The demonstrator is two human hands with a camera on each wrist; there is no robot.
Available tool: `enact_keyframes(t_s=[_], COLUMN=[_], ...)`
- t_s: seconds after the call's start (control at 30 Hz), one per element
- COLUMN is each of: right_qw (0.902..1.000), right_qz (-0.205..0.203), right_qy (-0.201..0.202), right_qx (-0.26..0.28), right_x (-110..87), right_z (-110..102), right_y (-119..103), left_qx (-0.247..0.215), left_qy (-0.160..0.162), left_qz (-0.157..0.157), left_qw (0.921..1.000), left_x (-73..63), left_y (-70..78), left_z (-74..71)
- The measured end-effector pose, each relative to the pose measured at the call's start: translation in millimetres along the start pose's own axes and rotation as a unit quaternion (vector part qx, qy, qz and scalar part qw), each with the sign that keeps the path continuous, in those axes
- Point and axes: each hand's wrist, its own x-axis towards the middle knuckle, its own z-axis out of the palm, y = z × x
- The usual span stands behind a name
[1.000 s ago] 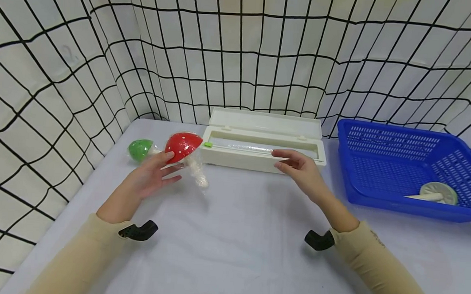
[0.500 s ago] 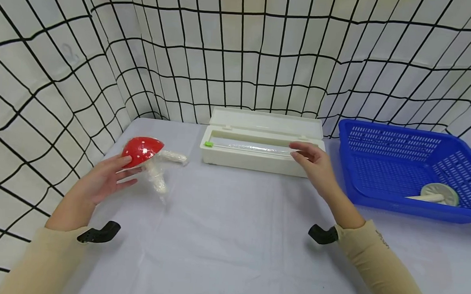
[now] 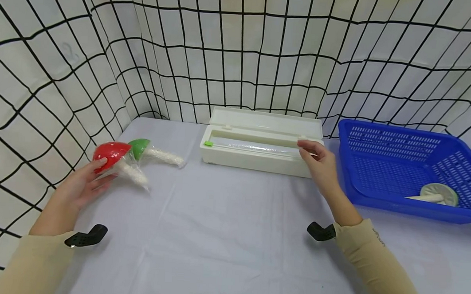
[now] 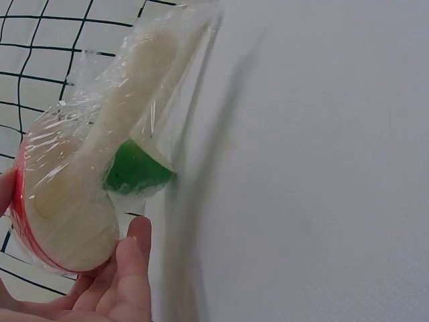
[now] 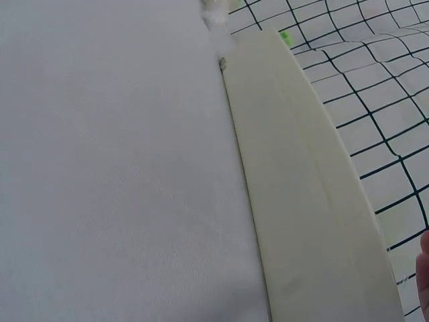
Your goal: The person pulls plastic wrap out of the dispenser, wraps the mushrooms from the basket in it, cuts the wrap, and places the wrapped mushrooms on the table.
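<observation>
My left hand [image 3: 75, 192] holds a red-capped mushroom [image 3: 113, 151] wrapped in clear film, thumb on the cap and fingers beneath it. Its pale stalk points right. Behind it, on the table, lies a green-capped mushroom [image 3: 161, 155], also wrapped. In the left wrist view, the green cap [image 4: 137, 171] shows past the red mushroom's stalk. A white cling film dispenser [image 3: 254, 163] stands at the back with its lid up and film inside. My right hand [image 3: 323, 169] is at the dispenser's right end, fingers loosely bent and holding nothing.
A blue plastic basket [image 3: 400, 210] stands at the right, with a pale green and white mushroom-like piece [image 3: 438, 193] inside. A green slider [image 3: 208, 143] sits at the dispenser's left end. Black netting [image 3: 260, 55] surrounds the white-clothed table [image 3: 222, 244].
My left hand has carried the red mushroom leftward, beside the green one, which lies turned with its stalk to the right. My right hand has slid right along the dispenser to its end.
</observation>
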Motion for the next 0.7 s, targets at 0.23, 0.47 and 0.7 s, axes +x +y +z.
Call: enact_keyframes(t_s=[0.23,0.47,0.7], right_qw=[0.9992,0.9985,0.9942], right_qz=[0.003,-0.005,-0.001], right_qy=[0.029,0.041,0.07], right_qx=[-0.026,-0.035,-0.081], right_x=[1.0,1.9,2.8], right_z=[-1,-1,-1], right_y=[6,10,11], left_qx=[-0.03,0.049,0.27], left_qy=[0.025,0.075,0.178], left_qz=[0.004,-0.004,-0.017], left_qw=[0.9993,0.9959,0.9461], left_x=[-4.8,-4.5,-2.4], left_y=[-9.5,-14.6,-8.2], left_z=[-6.2,-7.3,-6.5])
